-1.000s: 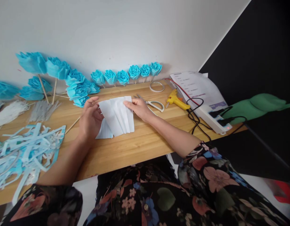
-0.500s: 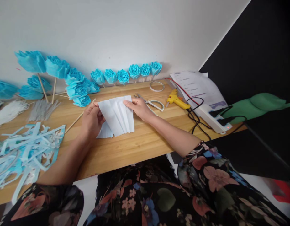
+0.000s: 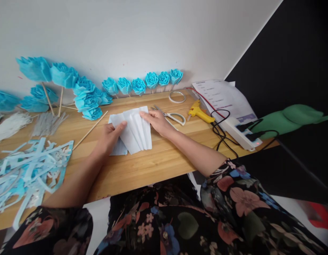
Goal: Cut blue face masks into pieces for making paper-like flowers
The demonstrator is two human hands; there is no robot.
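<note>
Sheets are fanning over the table | left hand is gripping their left side, thumb on top | right hand is pinching their upper-right corner | power strip is holding black plugs

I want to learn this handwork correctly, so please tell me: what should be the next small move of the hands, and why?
Probably the left hand should gather one more narrow fold toward the right hand. The pale material shows several folds near the right hand's pinch, while its left part looks flatter, with the left thumb lying on it.
</note>
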